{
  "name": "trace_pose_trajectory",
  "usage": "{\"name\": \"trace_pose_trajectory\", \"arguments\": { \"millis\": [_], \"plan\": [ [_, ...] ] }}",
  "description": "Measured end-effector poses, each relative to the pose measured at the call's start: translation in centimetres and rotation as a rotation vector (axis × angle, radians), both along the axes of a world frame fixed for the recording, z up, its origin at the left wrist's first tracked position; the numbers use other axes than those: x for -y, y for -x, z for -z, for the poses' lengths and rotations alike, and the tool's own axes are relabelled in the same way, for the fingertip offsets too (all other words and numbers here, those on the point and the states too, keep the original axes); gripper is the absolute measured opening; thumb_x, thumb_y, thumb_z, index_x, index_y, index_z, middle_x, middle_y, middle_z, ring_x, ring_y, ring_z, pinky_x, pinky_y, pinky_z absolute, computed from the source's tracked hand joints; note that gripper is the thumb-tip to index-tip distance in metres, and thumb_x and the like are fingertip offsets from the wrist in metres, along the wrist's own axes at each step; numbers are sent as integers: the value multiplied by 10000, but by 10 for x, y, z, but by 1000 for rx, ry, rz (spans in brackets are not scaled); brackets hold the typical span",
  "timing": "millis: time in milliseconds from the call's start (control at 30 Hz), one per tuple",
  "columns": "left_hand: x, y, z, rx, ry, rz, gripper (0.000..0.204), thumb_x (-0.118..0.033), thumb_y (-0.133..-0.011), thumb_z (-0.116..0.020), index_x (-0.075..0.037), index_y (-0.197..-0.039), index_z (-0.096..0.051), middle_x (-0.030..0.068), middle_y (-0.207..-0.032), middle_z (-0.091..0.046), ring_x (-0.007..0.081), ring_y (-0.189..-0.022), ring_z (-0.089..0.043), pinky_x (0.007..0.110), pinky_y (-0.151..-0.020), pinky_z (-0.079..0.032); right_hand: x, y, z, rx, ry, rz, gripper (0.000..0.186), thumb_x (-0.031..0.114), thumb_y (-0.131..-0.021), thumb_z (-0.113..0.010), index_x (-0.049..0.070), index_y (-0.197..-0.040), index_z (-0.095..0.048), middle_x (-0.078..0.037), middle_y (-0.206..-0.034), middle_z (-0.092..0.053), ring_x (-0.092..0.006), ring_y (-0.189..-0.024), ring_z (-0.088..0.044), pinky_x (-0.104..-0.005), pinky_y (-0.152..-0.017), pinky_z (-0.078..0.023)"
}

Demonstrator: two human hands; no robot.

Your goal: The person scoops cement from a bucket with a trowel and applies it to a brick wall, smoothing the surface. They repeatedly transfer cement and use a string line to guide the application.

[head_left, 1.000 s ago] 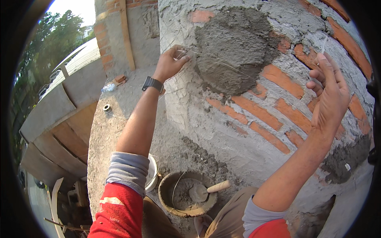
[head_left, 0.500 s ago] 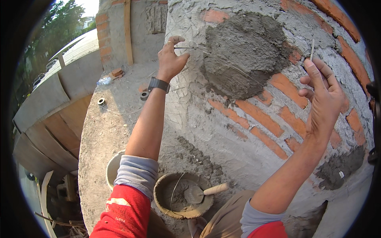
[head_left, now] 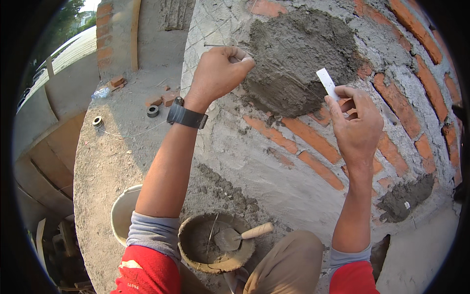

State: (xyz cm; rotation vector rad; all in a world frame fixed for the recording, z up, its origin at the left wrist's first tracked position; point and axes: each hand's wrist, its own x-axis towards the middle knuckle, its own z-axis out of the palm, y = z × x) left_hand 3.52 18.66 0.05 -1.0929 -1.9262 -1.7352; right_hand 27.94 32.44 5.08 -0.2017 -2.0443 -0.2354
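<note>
My left hand (head_left: 220,73), a dark watch on its wrist, is closed at the thin clear string (head_left: 230,40) beside a nail (head_left: 211,45) on the wall, left of a patch of wet grey mortar (head_left: 298,59); its fingertips are partly hidden. My right hand (head_left: 356,120) grips a short white flat strip (head_left: 324,78) between thumb and fingers, held upright over the lower right of that patch. The string runs across the mortar. Exposed orange bricks (head_left: 313,139) show around the patch.
Below are a mortar basin (head_left: 188,250) with a trowel (head_left: 257,230) and a white bucket (head_left: 120,213). The ledge (head_left: 98,181) drops at left toward boards and roofing. On it lie a spool (head_left: 98,122), a dark ring-shaped roll (head_left: 152,111) and brick pieces (head_left: 117,82). My knee is at bottom.
My left fingers have closed in over the nail and string. My right hand has moved left and turned, bringing the white strip's flat face into view over the mortar.
</note>
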Motion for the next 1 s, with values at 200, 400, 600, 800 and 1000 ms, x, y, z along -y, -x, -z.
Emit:
{"name": "trace_pose_trajectory", "arguments": {
  "millis": [200, 400, 600, 800, 1000],
  "plan": [
    [-11, -32, 13, 318, 98, 596, 364, -420, -961, -754, -60, -992, -797, 18, -766, -725, 53, -650, -642, 204, -574, -491, -5, 13, 40, 57, -208, 11, 187, 132, -810, -855, 89, -950, -740, -35, -978, -748, -203, -864, -724, -338, -696, -588],
    [-33, -50, 31, 473, -186, 750, 416, -245, -901, -848, 3, -1200, -698, 73, -1016, -743, 100, -829, -701, 226, -625, -549, -1, 38, 47, -57, -263, -20, 167, 99, -787, -848, 96, -885, -713, -19, -953, -741, -215, -870, -702, -350, -725, -575],
    [-51, -80, 46, 46, -454, 259, 452, -148, -822, -857, 44, -1176, -652, 123, -1109, -681, 160, -877, -684, 279, -676, -570, -2, 52, 48, -65, -284, -10, 232, 44, -766, -850, 77, -940, -700, -29, -920, -738, -227, -859, -695, -356, -727, -563],
    [-54, -84, 45, 115, -428, 230, 531, -227, -842, -859, 52, -1245, -654, 136, -1102, -712, 193, -961, -693, 319, -773, -586, -13, 54, 46, -52, -371, -109, 407, 25, -772, -857, 72, -1101, -622, -61, -978, -736, -235, -886, -696, -372, -729, -556],
    [-51, -81, 41, 209, -405, 276, 630, -282, -786, -889, 74, -1246, -649, 169, -1124, -700, 223, -993, -679, 356, -822, -574, -24, 63, 46, -91, -451, -321, 442, 25, -763, -838, 98, -1126, -598, -61, -1088, -730, -241, -959, -687, -412, -856, -503]
  ]
}}
